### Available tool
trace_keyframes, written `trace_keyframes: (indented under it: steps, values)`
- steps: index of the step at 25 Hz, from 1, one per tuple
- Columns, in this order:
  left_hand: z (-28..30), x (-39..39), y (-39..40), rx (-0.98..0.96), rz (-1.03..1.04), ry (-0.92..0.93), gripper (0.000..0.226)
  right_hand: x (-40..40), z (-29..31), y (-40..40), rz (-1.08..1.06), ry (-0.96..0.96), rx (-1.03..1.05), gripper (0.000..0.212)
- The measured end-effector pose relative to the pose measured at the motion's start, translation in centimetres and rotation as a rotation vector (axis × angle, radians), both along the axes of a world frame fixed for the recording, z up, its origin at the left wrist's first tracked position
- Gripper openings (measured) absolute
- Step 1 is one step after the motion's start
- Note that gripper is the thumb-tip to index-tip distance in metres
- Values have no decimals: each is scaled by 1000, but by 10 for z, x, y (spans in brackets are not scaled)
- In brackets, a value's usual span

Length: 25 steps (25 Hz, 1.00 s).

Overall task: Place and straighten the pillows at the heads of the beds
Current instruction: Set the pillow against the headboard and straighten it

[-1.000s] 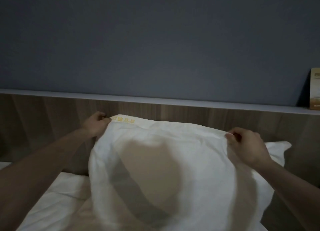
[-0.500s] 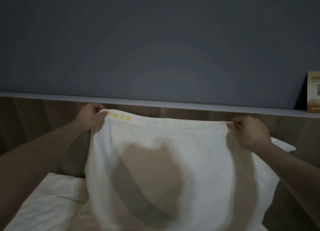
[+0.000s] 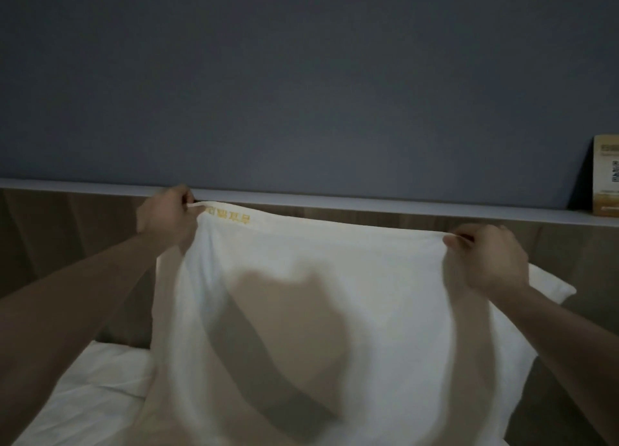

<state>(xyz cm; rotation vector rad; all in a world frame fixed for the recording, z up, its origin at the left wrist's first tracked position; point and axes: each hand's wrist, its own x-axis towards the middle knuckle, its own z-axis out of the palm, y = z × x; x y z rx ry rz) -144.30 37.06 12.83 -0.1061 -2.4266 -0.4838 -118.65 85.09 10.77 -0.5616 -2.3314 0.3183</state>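
A white pillow (image 3: 335, 278) with yellow lettering near its top left corner hangs upright in front of the wooden headboard (image 3: 67, 238). My left hand (image 3: 167, 216) pinches its top left corner. My right hand (image 3: 485, 259) pinches its top right corner, and the top edge is stretched taut between them. A dark shadow falls across the pillow's middle. A corner of a second white pillow (image 3: 549, 286) pokes out behind it on the right; the rest is hidden.
White bed linen (image 3: 90, 388) lies at the lower left. A pale ledge (image 3: 368, 207) tops the headboard under a grey-blue wall. A small tan card (image 3: 606, 181) stands on the ledge at the far right.
Both hands have lifted the pillow's top edge higher, from mid-headboard to close to the ledge, and pulled it tauter. The grips are unchanged.
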Motion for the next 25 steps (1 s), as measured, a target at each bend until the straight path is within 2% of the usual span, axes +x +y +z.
trace_keyframes:
  steps: [4, 6, 9, 13, 17, 20, 23, 25]
  values:
    - [-15, 3, 13, 8, 61, -125, 17, 1, -16, 7, 84, -8, -81, 17]
    - [-22, 13, 16, 49, 22, -29, 24, 11, -27, 20, 73, 4, -57, 26]
    - [-42, 45, 40, 17, -222, 82, 38, 31, -51, 38, -24, -45, -59, 42]
    - [-60, 86, 103, -87, -505, -18, 40, 46, -70, 52, -200, -66, -331, 55]
    - [-56, 104, 173, -135, -732, -83, 40, 49, -70, 64, -177, -70, -562, 69]
    - [-50, 116, 217, -247, -840, -129, 43, 53, -55, 72, -97, -99, -673, 68]
    - [-50, 128, 250, -316, -919, -220, 57, 55, -41, 74, 3, -273, -607, 57]
    - [-51, 134, 266, -357, -928, -319, 68, 53, -36, 73, 29, -385, -487, 61]
